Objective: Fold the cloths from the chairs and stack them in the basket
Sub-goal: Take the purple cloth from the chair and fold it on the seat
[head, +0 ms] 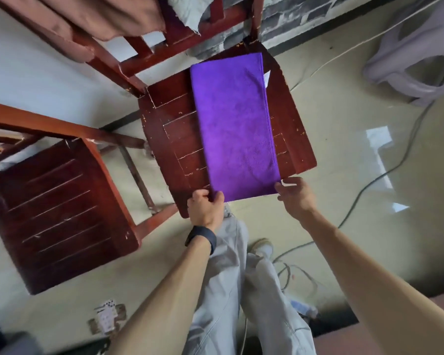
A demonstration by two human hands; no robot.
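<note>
purple cloth [235, 124] | folded long, flat on chair [296, 139] | both hands pinch near corners

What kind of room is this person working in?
Likely a plain room in a home: worn red wooden chairs, a glossy floor with loose cables, and a grey brick-pattern wall.
</note>
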